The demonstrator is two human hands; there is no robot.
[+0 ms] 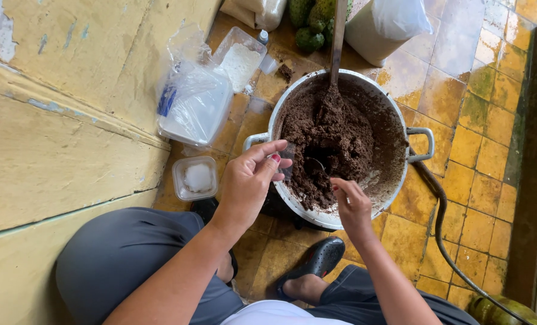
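Note:
A large metal pot [401,114] full of dark brown crumbly mixture [334,138] stands on the tiled floor in front of me. A long stirring stick [337,42] stands upright in the mixture at the far side. My left hand [247,183] hovers over the pot's near left rim and pinches a small clear plastic cup [287,159] between thumb and fingers. My right hand [352,204] reaches in over the near rim and grips the handle of a metal spoon [313,164], whose bowl sits in the mixture beside the cup.
A yellow wall runs along the left. Beside it lie a clear plastic bag of containers [193,102], a small tub with white contents [196,179] and a tray of white powder [239,60]. Green fruits [310,27], a white sack [383,27] and a hose [443,235] surround the pot.

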